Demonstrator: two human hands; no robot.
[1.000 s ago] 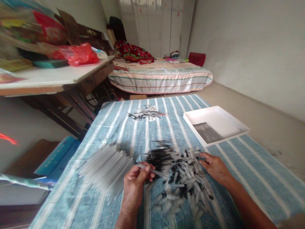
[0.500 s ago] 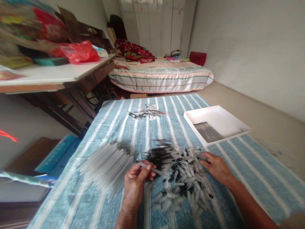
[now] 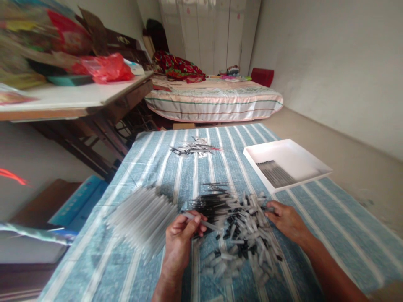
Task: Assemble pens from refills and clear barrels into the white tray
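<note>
Nearest, at eleven o'clock from the person, the left hand (image 3: 182, 233) has thumb and fingers clamped on a tube (image 3: 209, 225). The tube is slim, straight and frosted grey, a little see-through, smooth along the part that shows. It slants across the fingers over the cloth (image 3: 147, 165), one end towards ten o'clock, the other towards four, near the caps (image 3: 252, 228).

The caps lie in a loose heap at twelve, short and stubby, most of them milky grey, some black, the nearest ones blurred. At one o'clock, by the heap's edge, the right hand (image 3: 285, 221) has thumb and forefinger closed on a small dark-grey piece (image 3: 266, 208), too blurred to make out.

At ten, just beside the left hand, more tubes (image 3: 143, 222) lie side by side in a broad pale stack. Past that hand, towards twelve, thin black rods (image 3: 210, 205) are bunched together. Farther off at one stands a shallow white box (image 3: 302, 149), with a row of dark pens (image 3: 274, 174) in its near left corner. Beyond, near eleven, sits a small pile of black and silvery bits (image 3: 193, 148), then a bed (image 3: 217, 100)
</note>
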